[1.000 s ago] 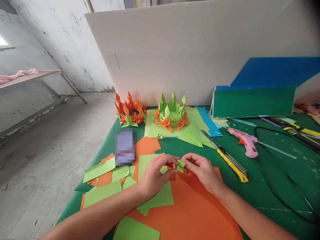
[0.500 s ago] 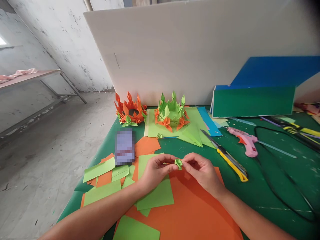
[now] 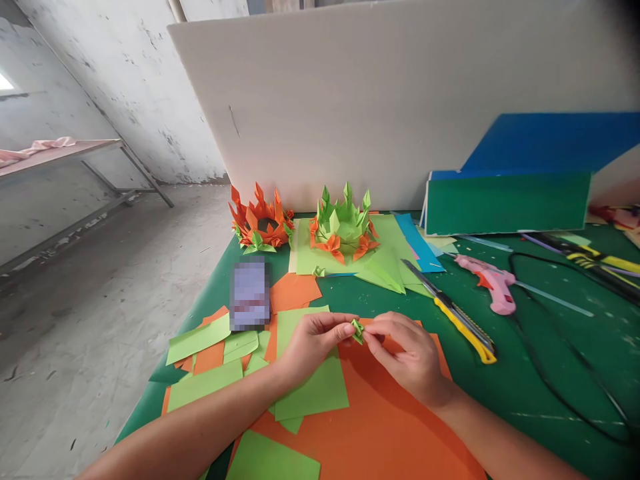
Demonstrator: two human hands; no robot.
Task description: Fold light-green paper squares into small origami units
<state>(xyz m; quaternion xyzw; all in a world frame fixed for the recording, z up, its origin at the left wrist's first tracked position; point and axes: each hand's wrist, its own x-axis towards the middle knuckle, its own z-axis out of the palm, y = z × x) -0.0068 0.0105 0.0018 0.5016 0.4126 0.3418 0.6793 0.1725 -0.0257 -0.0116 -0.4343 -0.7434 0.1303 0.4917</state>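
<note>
A small folded light-green paper piece (image 3: 357,329) is pinched between the fingertips of both hands, just above a large orange paper sheet (image 3: 385,420). My left hand (image 3: 313,345) grips it from the left, my right hand (image 3: 407,357) from the right. Light-green paper squares (image 3: 310,393) lie under and around my left wrist. At the back stand two finished paper crowns: an orange one (image 3: 261,221) and a green one with orange flowers (image 3: 344,225).
A yellow utility knife (image 3: 460,321) lies right of my hands, a pink glue gun (image 3: 490,281) with a black cord (image 3: 560,373) beyond it. A phone (image 3: 249,293) lies at the left. A green-and-blue folder stack (image 3: 510,200) and a white board (image 3: 400,100) stand behind. The table edge drops off at the left.
Both hands shifted slightly lower and the right hand closed further over the small green piece, which has been turned and pressed tighter between the fingertips.
</note>
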